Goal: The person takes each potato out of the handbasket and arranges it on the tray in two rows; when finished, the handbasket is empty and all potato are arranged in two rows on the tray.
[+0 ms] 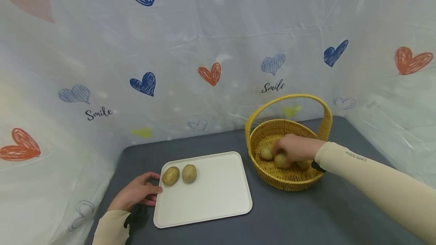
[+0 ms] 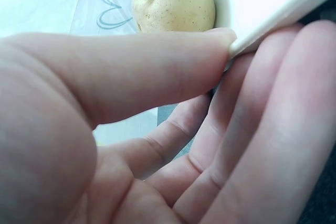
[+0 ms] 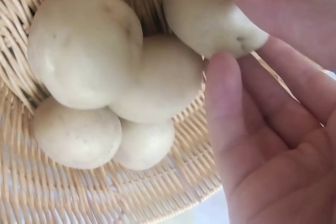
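Note:
My left hand [image 1: 136,191] pinches the left edge of a white tray [image 1: 211,192], thumb over the rim and fingers beneath, as the left wrist view shows. On the tray's upper left lie two potatoes, a browner one [image 1: 170,176] and a paler one [image 1: 189,173]. Inside a yellow wicker basket [image 1: 289,187], my right hand [image 1: 298,147] grips a potato [image 3: 207,14] between thumb and fingertips. Several more potatoes sit together in the basket, among them a large one [image 3: 84,45] and a smaller one [image 3: 76,135] in the right wrist view.
The basket stands right of the tray, its tall arched handle [image 1: 289,96] rising over the right hand. Both rest on a dark grey table [image 1: 272,218]. Behind and at the sides hangs a pale sheet [image 1: 177,48] printed with hearts.

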### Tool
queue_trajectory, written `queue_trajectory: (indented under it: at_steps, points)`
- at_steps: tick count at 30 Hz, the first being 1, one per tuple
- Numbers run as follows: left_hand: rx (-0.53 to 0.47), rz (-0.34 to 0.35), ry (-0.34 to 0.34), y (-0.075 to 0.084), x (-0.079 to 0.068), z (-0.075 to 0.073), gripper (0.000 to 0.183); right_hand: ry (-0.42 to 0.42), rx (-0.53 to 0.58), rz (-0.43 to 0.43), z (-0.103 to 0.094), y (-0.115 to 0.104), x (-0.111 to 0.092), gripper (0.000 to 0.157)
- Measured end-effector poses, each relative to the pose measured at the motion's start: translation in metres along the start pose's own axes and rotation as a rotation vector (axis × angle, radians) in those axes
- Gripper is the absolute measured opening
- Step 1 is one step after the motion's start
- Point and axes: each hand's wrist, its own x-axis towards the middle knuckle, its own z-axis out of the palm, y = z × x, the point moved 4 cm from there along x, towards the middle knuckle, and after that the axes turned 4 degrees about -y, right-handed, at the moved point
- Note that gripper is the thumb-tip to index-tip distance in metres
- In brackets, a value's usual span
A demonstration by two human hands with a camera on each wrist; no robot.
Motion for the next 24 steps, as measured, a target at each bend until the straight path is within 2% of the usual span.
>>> queue_trajectory:
  at_steps: [7,14,21,24]
  points:
    - [0.005,-0.006,0.027,-0.001,0.000,0.002,0.066,0.001,-0.032,0.014,0.004,0.000,0.002,0.046]
    - [0.007,-0.009,0.032,0.000,-0.003,0.000,0.066,0.012,-0.010,-0.024,-0.001,-0.005,0.003,0.043]
    - [-0.006,0.012,0.028,0.000,-0.003,0.000,0.066,0.150,0.040,-0.044,-0.010,-0.012,-0.006,0.033]
    - [-0.002,0.018,0.025,0.000,-0.002,0.000,0.066,0.207,0.086,-0.020,-0.013,-0.017,-0.012,0.036]
